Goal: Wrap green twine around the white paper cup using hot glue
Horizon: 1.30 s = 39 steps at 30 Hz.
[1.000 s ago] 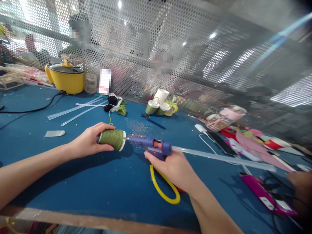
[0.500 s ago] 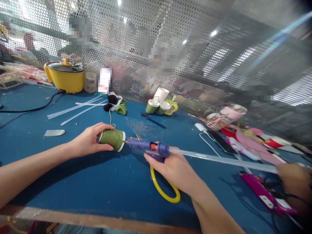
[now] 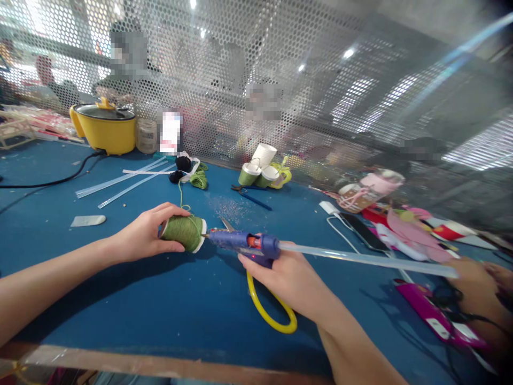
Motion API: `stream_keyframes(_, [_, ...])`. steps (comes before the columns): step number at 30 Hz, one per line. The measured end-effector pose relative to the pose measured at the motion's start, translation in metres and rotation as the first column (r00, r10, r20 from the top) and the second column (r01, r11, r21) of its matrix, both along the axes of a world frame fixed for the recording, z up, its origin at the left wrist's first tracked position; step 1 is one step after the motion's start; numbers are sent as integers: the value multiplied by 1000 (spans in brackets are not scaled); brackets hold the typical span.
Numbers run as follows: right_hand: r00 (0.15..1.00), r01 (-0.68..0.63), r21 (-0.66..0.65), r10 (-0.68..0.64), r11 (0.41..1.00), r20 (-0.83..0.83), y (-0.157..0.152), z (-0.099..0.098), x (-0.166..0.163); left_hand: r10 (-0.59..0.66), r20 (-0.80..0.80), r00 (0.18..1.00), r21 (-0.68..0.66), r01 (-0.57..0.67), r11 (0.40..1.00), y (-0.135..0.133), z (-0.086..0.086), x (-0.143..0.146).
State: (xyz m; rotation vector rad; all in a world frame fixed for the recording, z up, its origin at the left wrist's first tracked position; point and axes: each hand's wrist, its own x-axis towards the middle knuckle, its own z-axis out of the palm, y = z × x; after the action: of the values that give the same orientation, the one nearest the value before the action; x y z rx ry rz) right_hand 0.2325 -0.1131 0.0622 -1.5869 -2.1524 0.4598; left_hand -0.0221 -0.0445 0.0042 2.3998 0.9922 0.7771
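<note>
My left hand (image 3: 154,230) is closed around a cup wound with green yarn (image 3: 182,232), which lies on its side with its white rim to the right. A loose strand runs from the cup back to a small green yarn bundle (image 3: 199,179). Gripped in my right hand (image 3: 286,275) is a blue glue gun (image 3: 244,241), with a long clear glue stick (image 3: 360,259) out of its rear. The gun's nozzle points left at the cup's rim, touching it or very close. Yellow-handled scissors (image 3: 294,323) lie under the gun and right hand, partly hidden.
Behind stand green-wrapped cups (image 3: 249,174) beside blue pliers (image 3: 256,200). Glue sticks (image 3: 120,179) and a yellow electric pot (image 3: 110,131) are at the left. A phone (image 3: 363,231), a magenta power strip (image 3: 425,313) and another person's hand (image 3: 475,283) are at the right.
Both my hands, the cup and the glue gun stay nearly in place. The other person's hand at the right has shifted slightly, away from the glue stick's end.
</note>
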Motion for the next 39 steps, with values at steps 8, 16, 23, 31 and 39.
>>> stream_keyframes(8, [995,87,-2,-87,996,50,3,-4,0,-28,0,1000,1,28,1000,0,1,0])
stream_keyframes(16, [1000,-7,-18,8,1000,24,-1,1,0,1,10,1000,5,-1,1000,-1,1,0])
stream_keyframes(23, [1000,-3,11,3,1000,21,-1,3,-1,13,7,1000,3,-13,1000,-2,1,1])
stream_keyframes(31, [999,-2,-26,3,1000,47,-1,1,0,10,8,1000,5,-10,1000,-1,1,1])
stream_keyframes(39, [992,104,-52,-101,993,70,4,-2,0,-24,17,1000,10,24,1000,-3,2,1])
